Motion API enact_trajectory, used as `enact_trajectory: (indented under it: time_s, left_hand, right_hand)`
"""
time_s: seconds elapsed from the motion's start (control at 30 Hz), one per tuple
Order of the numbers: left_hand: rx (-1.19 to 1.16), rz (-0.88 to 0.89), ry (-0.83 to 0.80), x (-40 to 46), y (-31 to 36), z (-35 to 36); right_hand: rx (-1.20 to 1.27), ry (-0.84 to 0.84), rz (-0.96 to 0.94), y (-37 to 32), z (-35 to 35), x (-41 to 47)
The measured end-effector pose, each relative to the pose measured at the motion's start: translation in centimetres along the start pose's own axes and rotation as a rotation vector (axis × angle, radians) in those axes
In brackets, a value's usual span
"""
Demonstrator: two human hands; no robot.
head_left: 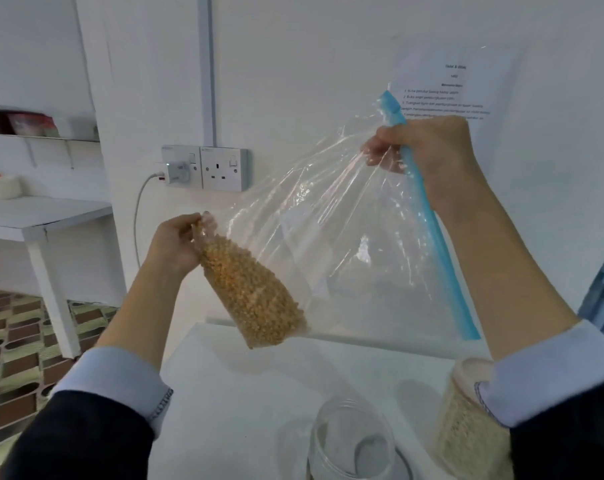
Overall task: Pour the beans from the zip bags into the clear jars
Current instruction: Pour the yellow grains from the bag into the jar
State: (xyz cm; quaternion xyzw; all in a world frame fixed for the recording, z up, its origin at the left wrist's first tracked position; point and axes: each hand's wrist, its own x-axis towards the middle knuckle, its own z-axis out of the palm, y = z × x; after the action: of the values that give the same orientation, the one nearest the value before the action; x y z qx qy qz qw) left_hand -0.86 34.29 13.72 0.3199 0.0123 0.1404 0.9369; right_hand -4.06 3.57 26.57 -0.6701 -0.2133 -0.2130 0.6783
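The right hand (428, 157) has its fingers curled tight round the blue zip strip (428, 216) of the zip bag (328, 237), gripping it near the strip's upper end, thumb across the front. The left hand (176, 244) pinches the bag's lower left corner, fingertips gathered on the bunched plastic just above the beans (255, 292). Both hands hold the bag in the air above the white table (231, 393), stretched between them, the right hand much higher than the left. The beans, yellow-orange, sit packed in the bag's lower corner beside the left hand; the remaining bag is clear, wrinkled film, and the zip strip runs down its right edge toward the table.

On the table below the bag stands an open clear jar (352, 441), nothing visible inside it. Right of that jar, partly behind the right sleeve (543, 375), a second jar (467, 427) holds pale grains. Behind the bag, on the white wall, is a double socket (224, 168) with a charger plugged in, and up by the right hand a printed sheet (456, 84) whose text is too blurred to read
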Motion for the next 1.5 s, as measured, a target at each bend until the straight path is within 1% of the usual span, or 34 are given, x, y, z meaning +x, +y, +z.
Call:
enact_trajectory:
  time_s: [0.1, 0.2, 0.27, 0.47, 0.57, 0.67, 0.87, 0.93, 1.07, 1.13, 1.2, 1.27, 1.43, 1.5]
  left_hand:
    - [0.116, 0.049, 0.05, -0.8, 1.0, 1.0]
    - [0.274, 0.046, -0.009, -2.0, 1.7, 1.5]
    - [0.323, 0.043, -0.02, -2.7, 1.9, 1.7]
    - [0.214, 0.076, 0.009, -5.1, 2.8, 3.3]
    - [0.324, 0.127, 0.021, -6.3, 3.4, 3.8]
    - [0.397, 0.17, 0.057, -7.2, 3.8, 4.4]
    - [0.437, 0.209, 0.071, -8.4, 3.7, 4.0]
    - [0.436, 0.229, 0.044, -8.7, 3.9, 3.6]
    - [0.403, 0.236, -0.041, -9.8, 4.8, 2.8]
    - [0.376, 0.255, -0.016, -10.3, 5.2, 2.8]
    - [0.299, 0.317, 0.028, -10.3, 5.8, 2.9]
    - [0.237, 0.381, 0.038, -10.4, 6.4, 3.1]
    - [0.437, 0.494, 0.028, -11.8, 7.1, 3.5]
    - [0.495, 0.527, 0.052, -12.3, 7.5, 3.3]
  right_hand:
    - [0.011, -0.008, -0.032, -0.5, -0.7, -1.5]
    - [0.008, -0.035, -0.05, -0.9, -1.7, -2.7]
    - [0.017, -0.049, -0.043, -1.4, -2.2, -3.4]
    - [0.084, -0.1, 0.048, -2.3, -4.0, -5.0]
    - [0.089, -0.113, 0.084, -2.6, -4.3, -6.2]
    - [0.078, -0.1, 0.078, -2.9, -3.9, -6.9]
    - [0.094, -0.142, 0.078, -3.3, -2.6, -6.9]
    - [0.09, -0.143, 0.083, -3.3, -2.5, -7.0]
    - [0.131, -0.147, 0.093, -3.6, -2.6, -7.5]
    - [0.128, -0.124, 0.085, -3.8, -2.7, -7.8]
    - [0.126, -0.102, 0.082, -4.1, -2.6, -8.0]
    - [0.137, -0.088, 0.083, -4.4, -2.6, -8.1]
    - [0.206, -0.082, 0.106, -4.8, -2.4, -8.9]
    - [0.22, -0.067, 0.128, -4.7, -2.4, -9.3]
